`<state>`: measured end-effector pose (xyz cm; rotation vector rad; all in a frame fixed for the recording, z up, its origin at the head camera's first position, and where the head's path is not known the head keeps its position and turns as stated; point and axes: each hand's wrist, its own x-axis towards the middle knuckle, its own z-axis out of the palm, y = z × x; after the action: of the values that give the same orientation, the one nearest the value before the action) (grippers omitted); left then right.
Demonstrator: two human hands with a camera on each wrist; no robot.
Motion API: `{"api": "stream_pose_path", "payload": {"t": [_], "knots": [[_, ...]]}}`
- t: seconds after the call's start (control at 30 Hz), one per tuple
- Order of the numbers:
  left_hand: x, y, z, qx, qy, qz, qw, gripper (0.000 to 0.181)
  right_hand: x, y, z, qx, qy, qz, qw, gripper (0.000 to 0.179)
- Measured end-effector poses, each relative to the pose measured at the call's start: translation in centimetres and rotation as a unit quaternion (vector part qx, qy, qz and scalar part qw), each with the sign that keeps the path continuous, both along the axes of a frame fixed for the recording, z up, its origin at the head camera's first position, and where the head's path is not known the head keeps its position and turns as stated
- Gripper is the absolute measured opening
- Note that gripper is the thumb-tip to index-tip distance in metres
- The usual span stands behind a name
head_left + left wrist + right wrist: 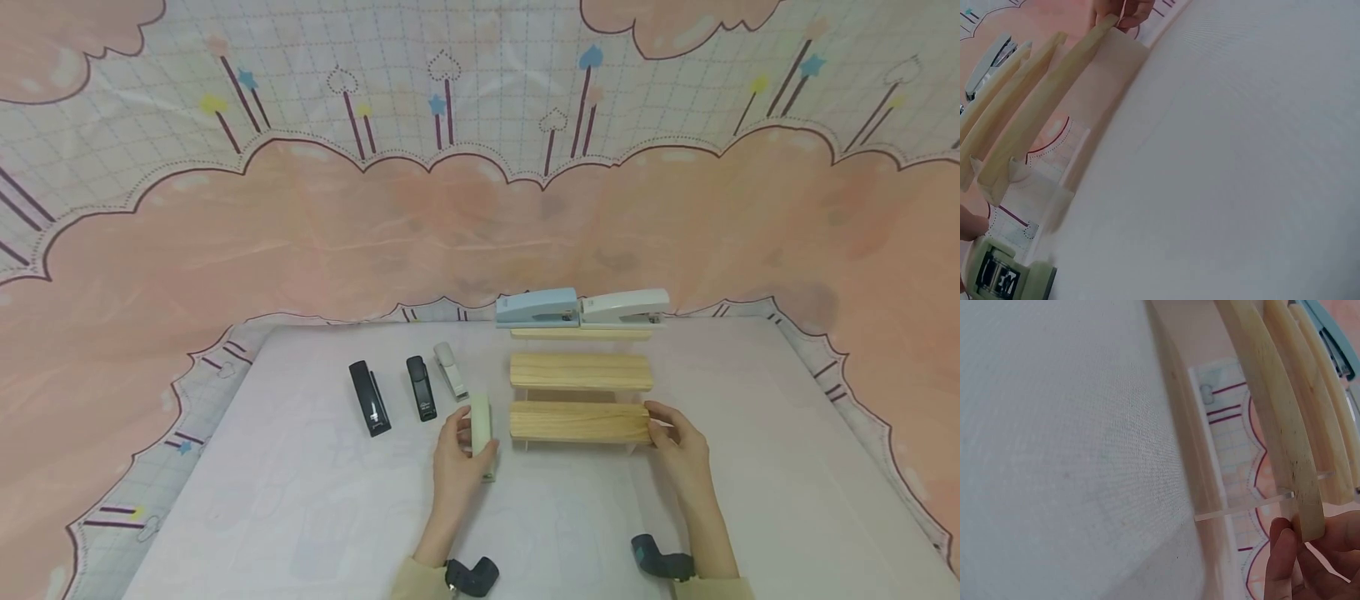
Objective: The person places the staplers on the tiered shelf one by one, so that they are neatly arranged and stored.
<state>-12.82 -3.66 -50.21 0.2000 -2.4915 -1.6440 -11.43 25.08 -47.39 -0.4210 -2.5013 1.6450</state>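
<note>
My left hand (457,462) holds a light green stapler (482,423) between the thumb and fingers, at the left of a three-step wooden display rack (577,422). In the left wrist view the end of that stapler (1035,281) shows at the bottom left corner. The right hand (686,458) pinches the right end of the rack's lowest step, fingers above and below the board in the right wrist view. A blue stapler (536,308) and a white stapler (625,307) sit end to end on the rack's top step.
Left of the rack, a large black stapler (370,398), a small black stapler (422,388) and a small whitish stapler (451,371) lie on the white table (300,500). Clear supports (1244,507) carry the rack's boards. A patterned cloth (450,225) hangs behind.
</note>
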Motion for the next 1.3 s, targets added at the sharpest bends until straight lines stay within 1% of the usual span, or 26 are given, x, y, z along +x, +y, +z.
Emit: {"api": "stream_pose_path", "payload": {"t": [0.23, 0.43, 0.6, 0.87, 1.03, 1.2, 1.3], "knots": [[-0.1, 0.3, 0.1, -0.011, 0.002, 0.009, 0.9999, 0.064, -0.1, 0.1, -0.1, 0.004, 0.005, -0.002, 1.0, 0.035], [-0.2, 0.2, 0.2, -0.026, 0.01, 0.011, 0.9996, 0.063, -0.1, 0.0, 0.0, 0.006, 0.0, 0.001, 1.0, 0.035], [-0.3, 0.1, 0.2, -0.039, 0.021, 0.005, 0.999, 0.061, -0.2, 0.0, -0.1, 0.003, -0.002, 0.0, 1.0, 0.035], [-0.5, -0.3, 0.8, -0.068, 0.031, -0.009, 0.9972, 0.058, -0.1, 0.0, -0.2, 0.008, 0.0, -0.002, 1.0, 0.035], [-0.8, -0.8, 1.2, -0.081, 0.032, -0.018, 0.996, 0.059, 0.0, 0.0, -0.1, 0.005, -0.003, 0.002, 1.0, 0.036], [-1.0, -1.3, 1.9, -0.091, 0.026, -0.031, 0.9951, 0.059, 0.0, 0.0, -0.1, 0.008, -0.007, 0.003, 0.9999, 0.036], [-1.0, -1.6, 2.4, -0.098, 0.03, -0.04, 0.9939, 0.059, 0.0, 0.0, -0.1, 0.01, -0.008, 0.0, 0.9999, 0.036]]}}
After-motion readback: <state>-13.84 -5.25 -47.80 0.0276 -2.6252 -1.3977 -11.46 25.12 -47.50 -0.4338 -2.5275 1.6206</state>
